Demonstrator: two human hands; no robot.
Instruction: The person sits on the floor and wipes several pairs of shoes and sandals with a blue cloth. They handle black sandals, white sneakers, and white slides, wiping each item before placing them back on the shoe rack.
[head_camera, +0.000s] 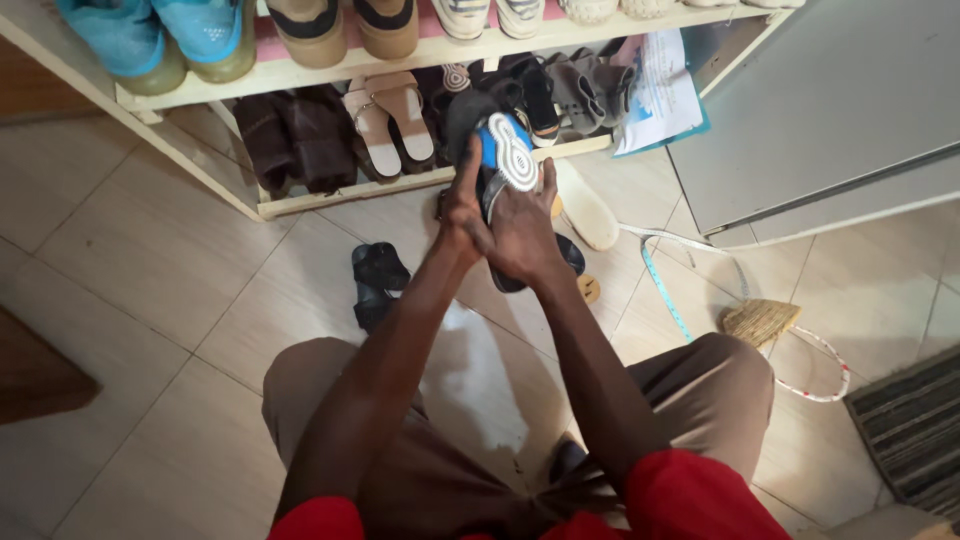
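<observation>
Both my hands hold one dark shoe (497, 150) with a blue and white sole turned up, in front of the lower shelf of a wooden shoe rack (330, 195). My left hand (464, 205) grips its left side, thumb raised along the edge. On the right side and underside of the shoe lies my right hand (522, 228). A black sandal (377, 282) lies on the tiled floor just left of my arms.
The rack holds several shoes: blue ones (160, 35) top left, brown boots (295, 140) and tan sandals (388, 125) below. A pale sole (587, 212), a measuring tape (665, 290), a small broom (762, 320), a grey cabinet (830, 110) and a striped mat (915, 425) lie to the right.
</observation>
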